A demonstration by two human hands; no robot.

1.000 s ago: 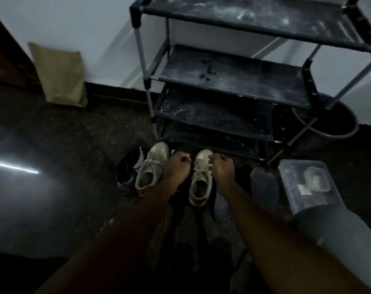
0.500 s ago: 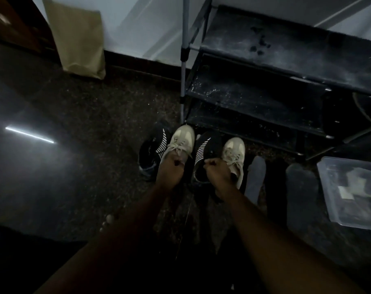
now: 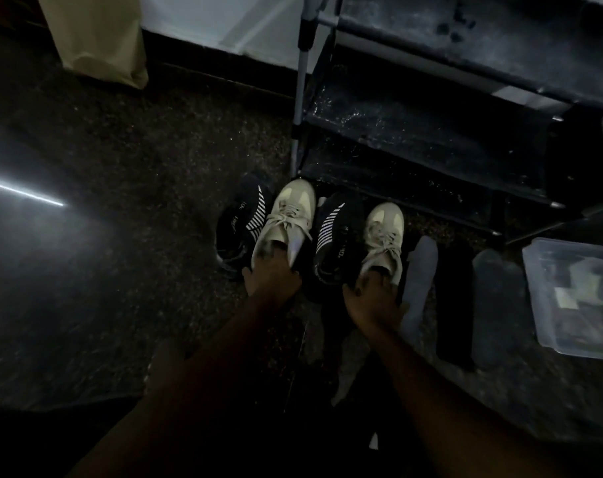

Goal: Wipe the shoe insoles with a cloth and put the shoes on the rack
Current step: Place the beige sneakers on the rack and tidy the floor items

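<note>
The left pale shoe (image 3: 289,215) and the right pale shoe (image 3: 384,229) sit on the floor just in front of the rack (image 3: 414,157), with toes pointing at it and heels toward the person. The left grip (image 3: 272,277) hooks its fingers into the left heel. The right grip (image 3: 372,298) curls round the other heel (it is dark, so this is hard to see). I think both shoes just need a lift straight ahead.

We find four sneakers (image 3: 289,215) in a row before the shoe rack (image 3: 414,157); insoles (image 3: 419,270) lie right of them, a plastic container (image 3: 541,305) farther right.
</note>
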